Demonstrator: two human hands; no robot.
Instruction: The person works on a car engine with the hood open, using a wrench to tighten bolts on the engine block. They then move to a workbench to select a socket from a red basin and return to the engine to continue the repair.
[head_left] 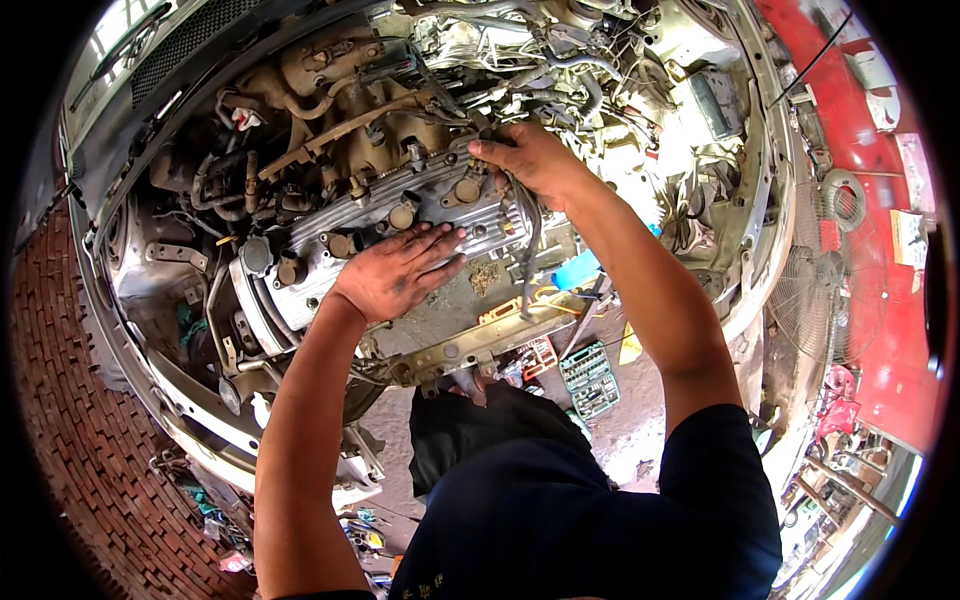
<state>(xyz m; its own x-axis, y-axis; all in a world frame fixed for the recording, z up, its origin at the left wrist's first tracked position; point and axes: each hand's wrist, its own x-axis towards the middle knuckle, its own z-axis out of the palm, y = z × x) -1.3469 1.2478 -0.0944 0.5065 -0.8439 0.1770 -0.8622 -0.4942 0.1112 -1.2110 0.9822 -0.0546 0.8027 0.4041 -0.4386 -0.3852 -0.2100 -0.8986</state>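
Observation:
My left hand (398,272) lies with outstretched fingers on the silver ribbed valve cover (300,300) of a car engine, beside several round spark-plug fittings (401,216). At the cover's upper right end, my right hand (527,162) has its fingers curled around a dark rubber hose (528,262) near a fitting, and the hose hangs down past the cover's end. The fingertips of that hand are partly hidden behind the hose and fitting.
Brown manifold pipes (355,140) and tangled hoses sit behind the cover. Below the front crossmember (450,350) lie a green socket set (590,378) and orange tool cases (530,358). A fan (825,275) stands by a red panel (875,110) at right. Bricks (80,400) show at left.

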